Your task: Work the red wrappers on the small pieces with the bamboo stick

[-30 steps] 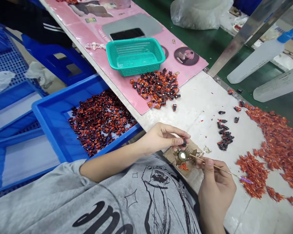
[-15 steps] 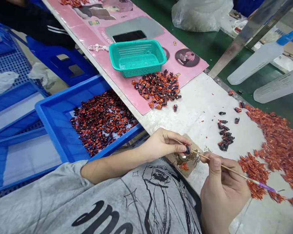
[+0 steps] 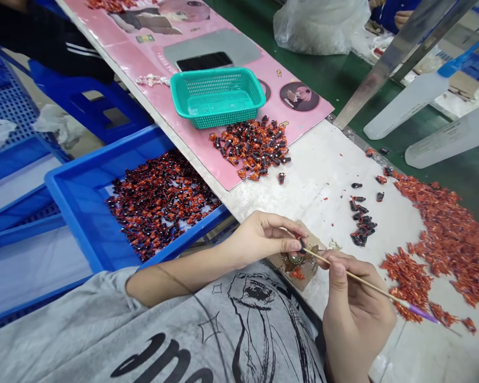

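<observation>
My left hand is closed, pinching a small black and orange piece between thumb and fingertips. In my right hand is a thin wooden stick with a purple end, held between thumb and fingers. The stick's far tip meets the small piece. Below the fingertips, a brown board carries a small round shiny thing and an orange bit. To the right lie several black pieces and a large heap of orange pieces.
A green basket stands on a pink mat, beside a pile of black-orange pieces and a phone. Left of the table edge sits a blue crate of similar pieces. White bottles and a metal post are at right.
The whole view has shifted slightly left. The right hand and stick have moved a little, and the piece in my left fingertips now appears turned. Both grips stay the same.
</observation>
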`<state>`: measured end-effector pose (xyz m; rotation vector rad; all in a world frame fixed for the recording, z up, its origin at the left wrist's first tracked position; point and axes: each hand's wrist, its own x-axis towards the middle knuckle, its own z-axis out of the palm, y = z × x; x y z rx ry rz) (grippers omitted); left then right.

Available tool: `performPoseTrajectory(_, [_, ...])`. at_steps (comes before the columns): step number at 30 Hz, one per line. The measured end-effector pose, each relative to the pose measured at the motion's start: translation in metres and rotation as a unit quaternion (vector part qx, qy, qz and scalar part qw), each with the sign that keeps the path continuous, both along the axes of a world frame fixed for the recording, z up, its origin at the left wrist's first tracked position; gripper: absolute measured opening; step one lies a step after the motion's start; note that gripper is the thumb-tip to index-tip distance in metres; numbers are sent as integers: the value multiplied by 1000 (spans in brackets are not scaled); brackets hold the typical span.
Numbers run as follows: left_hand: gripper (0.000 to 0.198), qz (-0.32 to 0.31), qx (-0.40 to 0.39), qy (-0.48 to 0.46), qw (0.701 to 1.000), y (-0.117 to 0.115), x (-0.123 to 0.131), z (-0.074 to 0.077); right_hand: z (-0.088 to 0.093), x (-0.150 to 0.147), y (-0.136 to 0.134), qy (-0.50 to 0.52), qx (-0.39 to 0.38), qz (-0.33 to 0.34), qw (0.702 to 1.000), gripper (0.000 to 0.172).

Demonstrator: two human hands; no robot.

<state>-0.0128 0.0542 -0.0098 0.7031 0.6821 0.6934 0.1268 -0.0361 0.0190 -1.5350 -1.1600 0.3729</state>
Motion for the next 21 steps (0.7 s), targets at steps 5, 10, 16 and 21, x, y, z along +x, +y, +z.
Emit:
performPoseTrajectory(5, [34, 4, -14, -3, 1000, -1, 0, 0, 0, 0, -7, 30, -1, 16, 999, 11])
performPoseTrajectory(10, [38, -16, -30, -21, 999, -4, -1, 5, -5, 1, -10, 106, 34, -1, 994, 7])
performPoseTrajectory(16, [35, -38, 7, 10, 999, -7, -4, 12, -10, 1, -7, 143, 23, 16, 989, 7])
performPoseTrajectory(21, [27, -41, 26, 19, 999, -7, -4, 14, -10, 0, -7, 143, 17, 16, 989, 8])
